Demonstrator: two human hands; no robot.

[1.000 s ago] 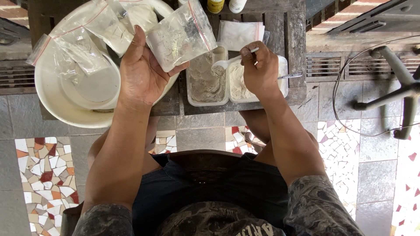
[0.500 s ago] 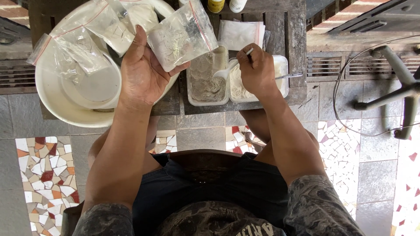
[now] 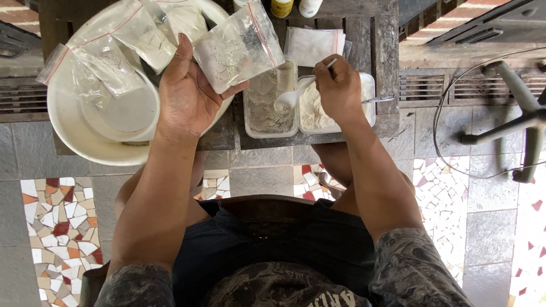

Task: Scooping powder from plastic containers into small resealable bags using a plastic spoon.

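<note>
Both hands raised forward: left [image 3: 190, 94] palm-up gripping, right [image 3: 339, 88] fisted.

We've got a clear plastic bag with a red zip strip [image 3: 239, 48], a white plastic spoon [image 3: 293, 96], off-white powder in clear rectangular tubs [image 3: 310, 108], a cream round basin [image 3: 85, 133], and red-orange-white mosaic floor tiles [image 3: 57, 233].

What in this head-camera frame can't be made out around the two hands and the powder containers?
- Right hand: covers the white plastic spoon handle and part of the right clear plastic tub of white powder.
- Left hand: its palm side is turned away, hiding how the fingers sit behind the small clear zip bag of powder.
- Yellow-capped bottle: cut off by the top edge.
- Large white round basin: contents hidden under a pile of clear bags.
</note>
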